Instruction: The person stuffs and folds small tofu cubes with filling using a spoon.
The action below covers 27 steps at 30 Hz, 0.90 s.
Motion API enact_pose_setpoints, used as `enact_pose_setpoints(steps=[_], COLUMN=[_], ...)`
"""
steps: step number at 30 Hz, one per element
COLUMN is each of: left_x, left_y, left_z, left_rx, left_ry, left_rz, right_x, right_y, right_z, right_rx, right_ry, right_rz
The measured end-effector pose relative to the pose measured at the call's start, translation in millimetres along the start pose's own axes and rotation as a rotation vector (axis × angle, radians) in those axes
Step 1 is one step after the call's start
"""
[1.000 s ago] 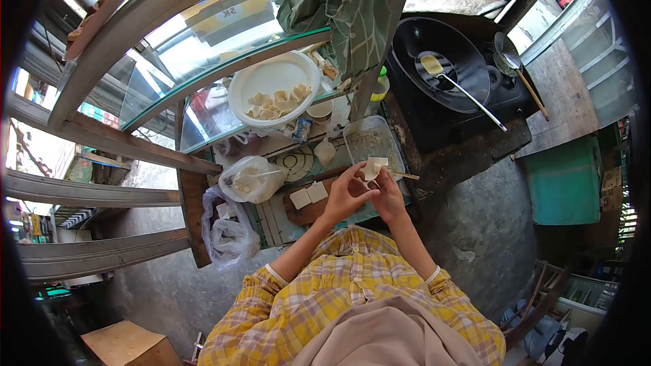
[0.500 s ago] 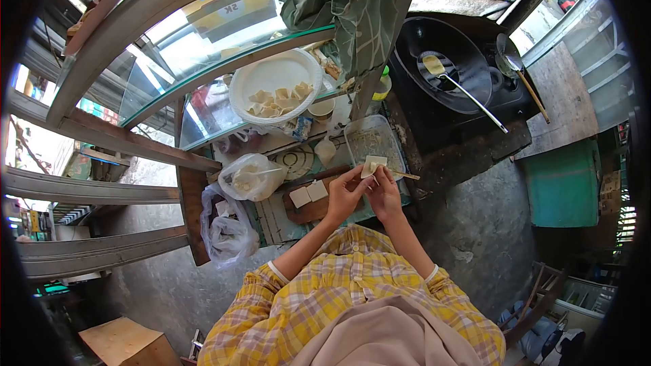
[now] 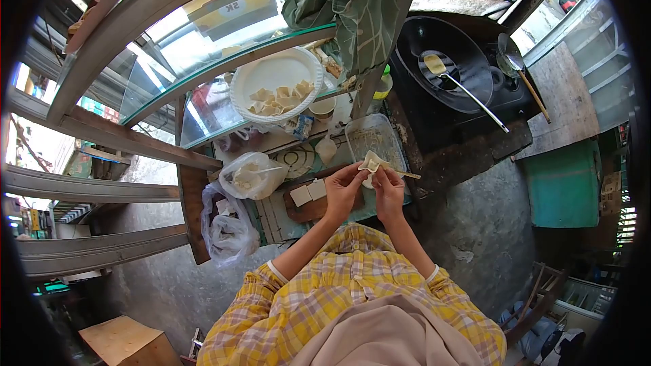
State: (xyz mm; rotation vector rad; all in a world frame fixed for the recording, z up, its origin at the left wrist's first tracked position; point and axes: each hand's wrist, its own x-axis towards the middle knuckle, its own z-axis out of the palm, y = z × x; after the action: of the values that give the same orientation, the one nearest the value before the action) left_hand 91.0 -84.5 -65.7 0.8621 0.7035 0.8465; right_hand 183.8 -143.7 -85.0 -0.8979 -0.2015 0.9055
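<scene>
My left hand and my right hand meet over the front of the work table. Between their fingertips they pinch a partly folded wonton wrapper, its pale corners sticking up. Left of my hands, a wooden board carries two piles of square wrappers. Just beyond my hands is a clear plastic tub with residue inside. A light stick pokes out to the right of my fingers. Farther back, a white plate holds several folded wontons.
A black wok with a spatula sits on the stove at right, beside a wooden-handled ladle. Plastic bags stand on the table's left side. A glass case frame rises over the plate.
My fingers have folded the wrapper further: its flat square now looks cupped, with raised corners. My right hand has turned slightly. The other things stay in place.
</scene>
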Motion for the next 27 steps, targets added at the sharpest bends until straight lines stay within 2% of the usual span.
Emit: enact_pose_setpoints(steps=[11, 18, 27], left_x=[3, 0, -3], left_y=[10, 31, 42], left_z=[2, 10, 11], left_rx=[0.198, 0.349, 0.406], left_ry=[-0.076, -0.109, -0.157], left_rz=[0.343, 0.481, 0.568], right_x=[-6, -7, -15], right_y=[-20, -28, -36], right_z=[16, 17, 28], right_rx=[-0.272, -0.440, -0.450], right_ry=[-0.047, -0.099, -0.089], right_rz=[-0.266, -0.390, -0.449])
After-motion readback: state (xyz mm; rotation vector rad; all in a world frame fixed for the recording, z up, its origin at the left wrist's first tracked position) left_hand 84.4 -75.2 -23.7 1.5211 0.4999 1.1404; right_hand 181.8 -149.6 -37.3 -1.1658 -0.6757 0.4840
